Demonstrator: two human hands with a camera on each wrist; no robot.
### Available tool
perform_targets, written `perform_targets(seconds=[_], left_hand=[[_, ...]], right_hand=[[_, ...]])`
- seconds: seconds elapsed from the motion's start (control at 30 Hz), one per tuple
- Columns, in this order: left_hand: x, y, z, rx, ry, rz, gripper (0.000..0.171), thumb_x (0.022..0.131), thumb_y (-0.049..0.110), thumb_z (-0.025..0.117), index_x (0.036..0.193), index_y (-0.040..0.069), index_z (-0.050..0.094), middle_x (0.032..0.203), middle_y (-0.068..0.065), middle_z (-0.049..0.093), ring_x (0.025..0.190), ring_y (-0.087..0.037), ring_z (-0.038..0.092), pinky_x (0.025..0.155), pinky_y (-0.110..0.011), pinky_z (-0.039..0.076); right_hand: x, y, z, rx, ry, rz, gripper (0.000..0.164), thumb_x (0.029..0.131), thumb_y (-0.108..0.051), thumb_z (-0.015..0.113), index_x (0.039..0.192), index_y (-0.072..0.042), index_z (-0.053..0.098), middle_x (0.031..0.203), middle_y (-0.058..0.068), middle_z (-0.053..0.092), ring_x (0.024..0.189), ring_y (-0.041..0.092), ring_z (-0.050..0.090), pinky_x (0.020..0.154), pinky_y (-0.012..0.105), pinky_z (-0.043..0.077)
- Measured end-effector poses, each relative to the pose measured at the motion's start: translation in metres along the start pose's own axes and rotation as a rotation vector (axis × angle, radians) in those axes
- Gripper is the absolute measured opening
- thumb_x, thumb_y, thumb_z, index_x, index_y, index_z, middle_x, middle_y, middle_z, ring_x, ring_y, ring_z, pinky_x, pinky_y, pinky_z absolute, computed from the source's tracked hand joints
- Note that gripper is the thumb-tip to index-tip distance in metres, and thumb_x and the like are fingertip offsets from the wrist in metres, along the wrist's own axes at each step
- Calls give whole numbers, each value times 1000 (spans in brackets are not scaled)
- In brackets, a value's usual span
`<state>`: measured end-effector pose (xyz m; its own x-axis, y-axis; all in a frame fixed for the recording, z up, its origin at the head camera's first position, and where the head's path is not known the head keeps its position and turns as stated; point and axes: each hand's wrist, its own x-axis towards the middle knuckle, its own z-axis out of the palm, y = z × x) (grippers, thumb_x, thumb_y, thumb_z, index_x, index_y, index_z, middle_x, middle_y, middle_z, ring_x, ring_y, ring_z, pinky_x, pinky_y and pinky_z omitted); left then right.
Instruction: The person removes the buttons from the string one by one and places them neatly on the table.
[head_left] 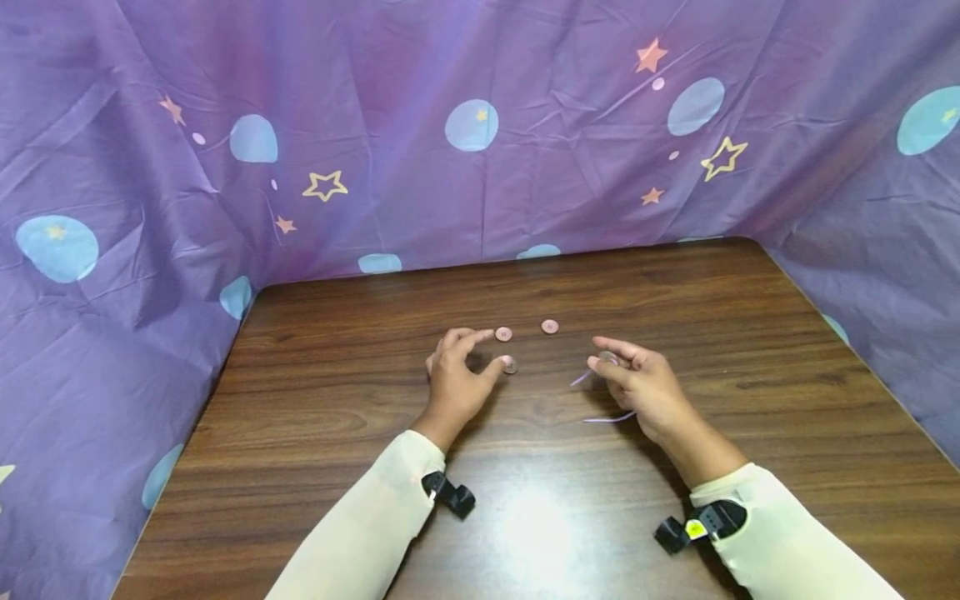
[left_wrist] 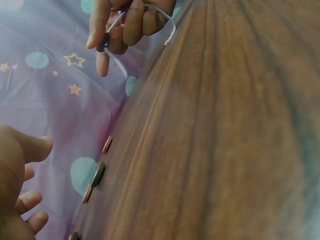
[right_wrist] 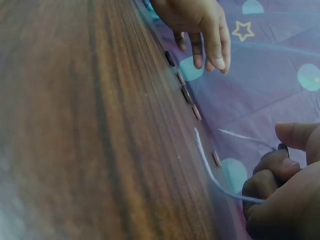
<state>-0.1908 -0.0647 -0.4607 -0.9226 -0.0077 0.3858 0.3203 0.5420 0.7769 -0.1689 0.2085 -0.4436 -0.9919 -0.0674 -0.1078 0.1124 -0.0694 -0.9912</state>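
My left hand (head_left: 459,379) is above the table with its fingers spread and holds nothing. Its thumb overlaps a dark button (head_left: 511,365) in the head view, and its index fingertip points at a pink button (head_left: 503,334). In both wrist views this hand hovers apart from the buttons. My right hand (head_left: 651,387) pinches a dark button (left_wrist: 103,43) between thumb and fingers. A thin pale purple string (right_wrist: 207,167) is with that button, one end sticking out past the fingertips and another hanging from under the hand.
Another pink button (head_left: 550,327) lies on the brown wooden table (head_left: 337,433), between and beyond the hands. A further dark button (right_wrist: 169,58) shows beneath the left hand in the right wrist view. A purple curtain (head_left: 405,100) with stars stands behind the table and along its sides.
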Motion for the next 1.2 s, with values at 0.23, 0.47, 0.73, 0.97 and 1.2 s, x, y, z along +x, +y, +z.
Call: perform_targets(seconds=[0.23,0.47,0.73,0.97,1.2], left_hand=[[-2,4,0,7,4,11,46,86,22,93,128,11,79,127,-11,72,128,-34,64,117,-62,34],[-4,13,-1,-17,1,35,42,86,22,94,126,20,81,126,-9,72,127,-32,64,116,-61,34],[-8,21,1,-38,9,107,44,83,19,95,125,14,81,124,-11,75,125,-31,65,108,-59,42],[-11,23,4,-78,10,161,46,82,13,95,123,4,79,125,-17,75,124,-39,68,123,-62,41],[-13,28,4,-81,-29,145,46,83,15,95,125,8,79,130,-14,75,128,-34,69,115,-52,50]], right_hand=[[1,3,1,80,-25,-36,35,100,8,67,120,-8,44,75,-15,66,48,1,36,48,28,16],[0,4,0,58,-29,-71,24,97,8,73,113,-8,65,77,-14,68,51,0,39,45,20,25],[-2,6,-1,15,-56,-129,40,97,6,75,106,-32,85,81,-14,72,55,-2,46,46,14,35],[-3,4,0,-17,-53,-101,35,101,1,73,113,-30,84,94,-17,81,59,-3,50,49,14,39],[-3,4,1,-52,-73,-117,33,103,3,69,135,-5,75,95,-14,83,75,-2,71,47,13,37]])
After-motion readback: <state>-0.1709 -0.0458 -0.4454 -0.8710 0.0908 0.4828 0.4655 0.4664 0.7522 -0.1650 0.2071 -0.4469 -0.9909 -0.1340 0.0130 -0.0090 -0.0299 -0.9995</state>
